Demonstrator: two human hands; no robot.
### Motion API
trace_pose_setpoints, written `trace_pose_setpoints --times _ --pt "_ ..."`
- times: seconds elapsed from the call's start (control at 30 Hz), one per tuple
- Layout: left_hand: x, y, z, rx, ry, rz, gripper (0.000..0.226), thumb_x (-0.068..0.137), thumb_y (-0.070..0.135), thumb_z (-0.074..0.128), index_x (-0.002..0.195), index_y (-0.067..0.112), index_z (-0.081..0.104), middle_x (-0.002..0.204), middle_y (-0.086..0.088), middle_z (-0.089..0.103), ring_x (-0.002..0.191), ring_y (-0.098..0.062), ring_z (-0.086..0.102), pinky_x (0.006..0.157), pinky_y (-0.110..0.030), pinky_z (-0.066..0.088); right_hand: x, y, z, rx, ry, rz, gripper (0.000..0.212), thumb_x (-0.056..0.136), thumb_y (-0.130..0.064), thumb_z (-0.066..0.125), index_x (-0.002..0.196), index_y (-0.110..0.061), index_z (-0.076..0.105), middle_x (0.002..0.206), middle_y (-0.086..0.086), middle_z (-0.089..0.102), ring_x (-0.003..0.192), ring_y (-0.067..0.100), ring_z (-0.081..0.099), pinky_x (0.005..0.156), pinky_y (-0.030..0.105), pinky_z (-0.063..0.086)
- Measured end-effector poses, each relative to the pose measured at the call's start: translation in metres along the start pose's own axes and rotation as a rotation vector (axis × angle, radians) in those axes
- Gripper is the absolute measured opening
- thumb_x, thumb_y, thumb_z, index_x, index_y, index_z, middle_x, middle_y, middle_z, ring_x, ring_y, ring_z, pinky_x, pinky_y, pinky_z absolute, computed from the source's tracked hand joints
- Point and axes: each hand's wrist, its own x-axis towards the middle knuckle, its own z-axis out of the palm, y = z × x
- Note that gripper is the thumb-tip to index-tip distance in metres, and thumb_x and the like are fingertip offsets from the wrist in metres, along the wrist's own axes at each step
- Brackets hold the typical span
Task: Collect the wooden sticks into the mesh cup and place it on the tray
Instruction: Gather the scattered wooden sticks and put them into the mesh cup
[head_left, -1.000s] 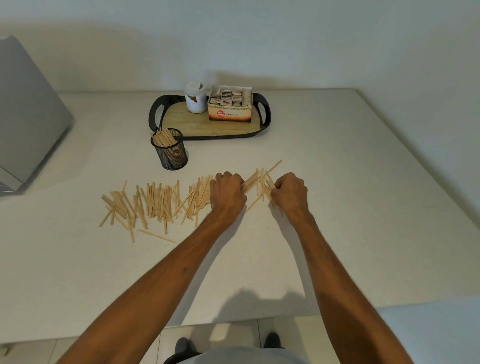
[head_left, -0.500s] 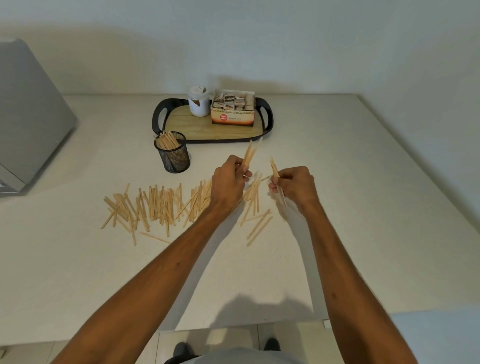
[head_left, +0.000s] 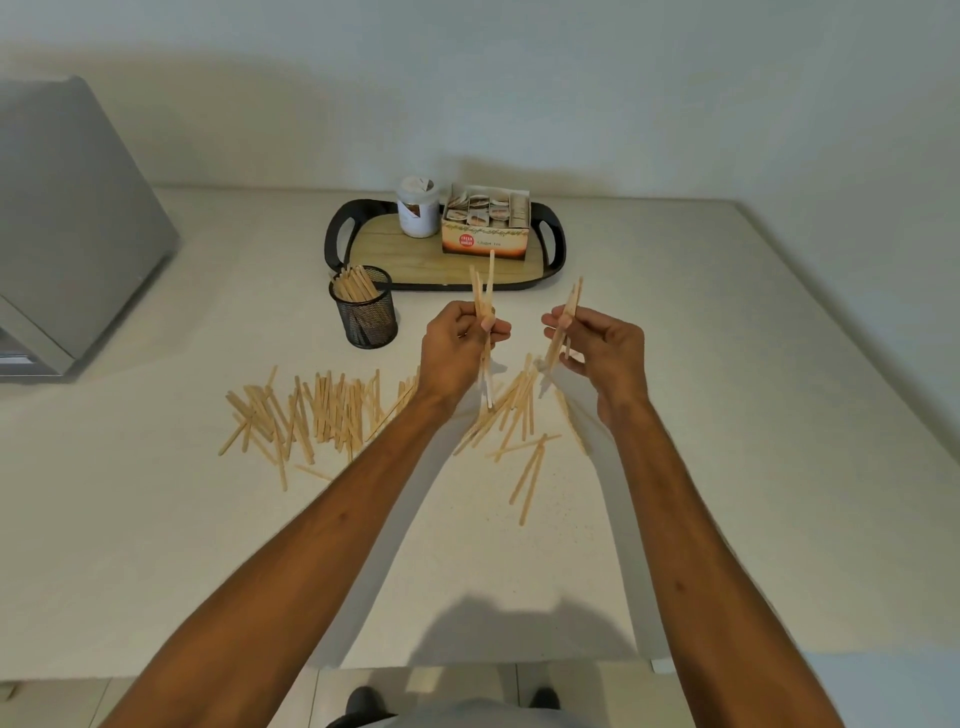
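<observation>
Several loose wooden sticks (head_left: 317, 410) lie scattered across the white counter, with a smaller scatter (head_left: 524, 447) below my hands. My left hand (head_left: 457, 348) is raised above them and pinches a few sticks (head_left: 484, 291) that point upward. My right hand (head_left: 597, 353) is also raised and grips a small bundle of sticks (head_left: 569, 312). The black mesh cup (head_left: 366, 314) stands upright left of my hands with several sticks inside. Behind it sits the tray (head_left: 363, 249), black-rimmed with a wooden floor.
A white jar (head_left: 418, 208) and an open box of tea bags (head_left: 485, 228) stand at the back of the tray. A grey appliance (head_left: 67, 223) occupies the counter's left end. The counter's front edge (head_left: 467, 662) runs near my body.
Both hands have lifted off the counter with sticks in them and risen toward the tray. A few sticks have dropped and now lie below my hands.
</observation>
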Motion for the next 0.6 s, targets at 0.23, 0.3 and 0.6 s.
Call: trace_pose_setpoints --times 0.23,0.3,0.6 --pt "0.010 0.011 -0.032 -0.070 0.091 0.056 0.025 0.111 0.008 0.060 0.129 -0.011 0.059 0.111 -0.027 0.079 0.106 -0.041 0.079 0.099 -0.053 0.063 0.007 -0.007 0.032 0.055 -0.031 0.010 0.028 0.100 -0.022 0.075 0.126 -0.013 0.079 0.110 -0.002 0.083 0.107 0.012 0.079 0.101 0.051 0.059" --pt "0.015 0.015 -0.045 -0.079 0.126 0.086 0.027 0.111 0.010 0.061 0.129 -0.011 0.058 0.110 -0.027 0.079 0.103 -0.040 0.079 0.097 -0.052 0.064 0.012 -0.008 0.044 0.066 -0.055 -0.020 0.029 0.100 -0.022 0.075 0.127 -0.012 0.078 0.111 0.000 0.083 0.106 0.012 0.079 0.098 0.044 0.059" --pt "0.061 0.051 -0.118 -0.049 0.307 0.241 0.025 0.112 0.008 0.057 0.128 -0.010 0.056 0.106 -0.029 0.078 0.099 -0.042 0.079 0.092 -0.055 0.065 0.041 -0.025 0.124 0.134 -0.243 -0.172 0.027 0.102 -0.010 0.071 0.127 0.000 0.075 0.114 0.016 0.081 0.108 0.025 0.079 0.089 0.033 0.065"
